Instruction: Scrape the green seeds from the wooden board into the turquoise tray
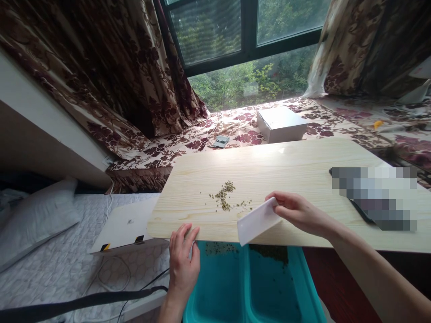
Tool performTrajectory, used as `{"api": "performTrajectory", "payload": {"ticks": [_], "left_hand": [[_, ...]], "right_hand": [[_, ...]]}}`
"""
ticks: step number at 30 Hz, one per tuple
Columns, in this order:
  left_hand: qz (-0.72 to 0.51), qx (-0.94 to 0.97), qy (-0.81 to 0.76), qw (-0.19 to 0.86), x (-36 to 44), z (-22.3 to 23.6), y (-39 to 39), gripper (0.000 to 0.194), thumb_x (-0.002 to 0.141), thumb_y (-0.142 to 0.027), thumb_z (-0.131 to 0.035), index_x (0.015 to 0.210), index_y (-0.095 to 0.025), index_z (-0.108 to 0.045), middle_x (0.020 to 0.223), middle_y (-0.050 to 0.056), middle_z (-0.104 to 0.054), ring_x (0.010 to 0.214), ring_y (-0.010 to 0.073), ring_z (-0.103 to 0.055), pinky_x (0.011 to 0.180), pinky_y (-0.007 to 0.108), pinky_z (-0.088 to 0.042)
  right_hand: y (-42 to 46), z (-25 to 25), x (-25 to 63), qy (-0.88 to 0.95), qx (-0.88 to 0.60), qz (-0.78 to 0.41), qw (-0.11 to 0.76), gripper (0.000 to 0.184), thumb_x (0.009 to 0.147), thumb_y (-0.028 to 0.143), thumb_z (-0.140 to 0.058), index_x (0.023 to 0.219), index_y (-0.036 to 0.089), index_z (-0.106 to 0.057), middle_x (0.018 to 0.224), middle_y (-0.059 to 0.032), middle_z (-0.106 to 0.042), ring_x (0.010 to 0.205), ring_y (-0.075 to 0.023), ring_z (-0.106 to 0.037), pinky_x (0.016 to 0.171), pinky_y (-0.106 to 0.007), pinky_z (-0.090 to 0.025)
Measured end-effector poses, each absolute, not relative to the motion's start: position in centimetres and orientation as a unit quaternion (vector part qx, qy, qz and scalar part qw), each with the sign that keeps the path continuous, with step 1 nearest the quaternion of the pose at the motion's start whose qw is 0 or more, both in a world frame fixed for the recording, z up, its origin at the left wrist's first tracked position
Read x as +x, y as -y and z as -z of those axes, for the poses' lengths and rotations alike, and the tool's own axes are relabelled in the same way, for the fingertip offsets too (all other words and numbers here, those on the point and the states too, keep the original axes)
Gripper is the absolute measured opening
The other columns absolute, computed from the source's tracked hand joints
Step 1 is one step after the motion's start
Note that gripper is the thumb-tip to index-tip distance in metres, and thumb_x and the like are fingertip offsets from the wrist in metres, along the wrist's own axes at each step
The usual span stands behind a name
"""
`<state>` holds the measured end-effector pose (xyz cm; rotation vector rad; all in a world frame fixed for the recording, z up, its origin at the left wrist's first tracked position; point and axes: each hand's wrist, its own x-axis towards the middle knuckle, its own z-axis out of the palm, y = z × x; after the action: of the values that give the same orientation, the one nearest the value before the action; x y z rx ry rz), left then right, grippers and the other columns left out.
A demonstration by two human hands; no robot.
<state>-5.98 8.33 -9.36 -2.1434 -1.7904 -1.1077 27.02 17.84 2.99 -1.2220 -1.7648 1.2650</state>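
My right hand (294, 210) is closed on the upper end of a flat white rectangular piece (257, 220), which looks like a plate or shallow lid. Its lower end tilts toward the near table edge. Beyond it lie small green beans or seeds (224, 195), heaped loosely and scattered on the wooden tabletop (188, 179). My left hand (183, 258) rests with fingers stretched on the near table edge, holding nothing that shows. Below the edge sits a teal bin (247, 287) with two compartments. Small pieces lie in both; a darker pile (271, 253) is in the right one.
A dark device (370, 197), partly pixelated, lies on the table's right. On the flowered window seat stand a white box (283, 123) and a folded grey-green cloth (221, 141). To the left are a bed (60, 237), a white carton (128, 224) and cables.
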Motion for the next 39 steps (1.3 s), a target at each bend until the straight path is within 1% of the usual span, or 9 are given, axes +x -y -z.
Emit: {"api": "performTrajectory", "payload": {"ticks": [2, 4, 8, 11, 14, 23, 28, 35, 39], "left_hand": [[0.367, -0.712, 0.595, 0.068, -6.0, 9.4, -8.3, 0.038, 0.097, -0.008, -0.045, 0.125, -0.024, -0.063, 0.131, 0.011, -0.061, 0.127, 0.0283, -0.056, 0.116, 0.056, -0.035], [0.366, -0.712, 0.596, 0.067, -6.0, 9.4, -8.3, 0.038, 0.097, -0.008, -0.045, 0.125, -0.024, -0.063, 0.131, 0.011, -0.061, 0.127, 0.0280, -0.056, 0.116, 0.056, -0.035], [0.367, -0.711, 0.596, 0.064, -6.0, 9.4, -8.3, 0.038, 0.097, -0.008, -0.045, 0.126, -0.024, -0.063, 0.130, 0.010, -0.061, 0.127, 0.0277, -0.056, 0.117, 0.056, -0.035], [0.369, -0.710, 0.597, 0.061, -6.0, 9.5, -8.3, 0.038, 0.097, -0.008, -0.045, 0.125, -0.025, -0.064, 0.130, 0.010, -0.061, 0.127, 0.0278, -0.056, 0.116, 0.056, -0.035], [0.368, -0.709, 0.599, 0.058, -6.0, 9.5, -8.2, 0.038, 0.097, -0.008, -0.045, 0.125, -0.025, -0.064, 0.130, 0.010, -0.062, 0.128, 0.0278, -0.056, 0.116, 0.056, -0.036], [0.369, -0.706, 0.602, 0.054, -5.8, 9.4, -8.3, 0.039, 0.097, -0.008, -0.045, 0.126, -0.026, -0.064, 0.130, 0.010, -0.062, 0.128, 0.0278, -0.056, 0.116, 0.057, -0.036], [0.368, -0.705, 0.604, 0.050, -5.8, 9.4, -8.3, 0.039, 0.097, -0.009, -0.045, 0.126, -0.026, -0.063, 0.131, 0.011, -0.061, 0.129, 0.0279, -0.055, 0.116, 0.058, -0.036], [0.373, -0.702, 0.604, 0.051, -5.9, 9.5, -8.4, 0.039, 0.095, -0.009, -0.046, 0.124, -0.026, -0.066, 0.130, 0.010, -0.063, 0.127, 0.0281, -0.057, 0.116, 0.056, -0.038], [0.376, -0.701, 0.604, 0.051, -5.8, 9.4, -8.3, 0.039, 0.095, -0.009, -0.047, 0.124, -0.026, -0.066, 0.131, 0.010, -0.063, 0.127, 0.0283, -0.057, 0.115, 0.055, -0.039]], "right_hand": [[-17.4, -3.3, 28.4, 0.675, -0.487, -0.459, 0.310, 0.017, 0.071, 0.033, -0.059, 0.079, 0.021, -0.069, 0.071, -0.0020, -0.067, 0.067, -0.0192, -0.060, 0.059, -0.029, -0.045], [-17.1, -3.3, 29.9, 0.660, -0.513, -0.421, 0.352, 0.020, 0.072, 0.039, -0.064, 0.082, 0.023, -0.070, 0.074, -0.0029, -0.071, 0.070, -0.0214, -0.064, 0.063, -0.031, -0.049], [-16.9, -2.2, 31.6, 0.611, -0.559, -0.341, 0.445, 0.030, 0.074, 0.051, -0.070, 0.092, 0.027, -0.070, 0.077, -0.0025, -0.073, 0.074, -0.0236, -0.069, 0.068, -0.035, -0.054], [-16.8, -1.5, 31.4, 0.608, -0.550, -0.340, 0.461, 0.038, 0.077, 0.061, -0.070, 0.094, 0.027, -0.069, 0.081, -0.0033, -0.075, 0.080, -0.0249, -0.072, 0.074, -0.037, -0.057], [-16.9, -1.1, 30.8, 0.615, -0.541, -0.344, 0.459, 0.044, 0.078, 0.066, -0.069, 0.094, 0.025, -0.069, 0.081, -0.0037, -0.076, 0.080, -0.0243, -0.073, 0.074, -0.036, -0.058], [-17.5, -0.5, 30.8, 0.617, -0.543, -0.344, 0.454, 0.045, 0.078, 0.067, -0.069, 0.092, 0.025, -0.070, 0.080, -0.0034, -0.076, 0.078, -0.0230, -0.072, 0.071, -0.034, -0.058], [-18.2, -0.7, 30.7, 0.614, -0.540, -0.353, 0.455, 0.046, 0.077, 0.067, -0.070, 0.092, 0.024, -0.070, 0.081, -0.0038, -0.076, 0.079, -0.0232, -0.072, 0.071, -0.034, -0.058], [-19.6, -0.9, 31.0, 0.613, -0.551, -0.346, 0.448, 0.041, 0.077, 0.063, -0.071, 0.090, 0.024, -0.071, 0.082, -0.0034, -0.077, 0.077, -0.0232, -0.072, 0.070, -0.035, -0.058], [-19.7, -0.6, 31.5, 0.608, -0.543, -0.374, 0.443, 0.044, 0.075, 0.064, -0.073, 0.093, 0.024, -0.071, 0.086, -0.0046, -0.079, 0.083, -0.0247, -0.073, 0.076, -0.037, -0.058]]}}
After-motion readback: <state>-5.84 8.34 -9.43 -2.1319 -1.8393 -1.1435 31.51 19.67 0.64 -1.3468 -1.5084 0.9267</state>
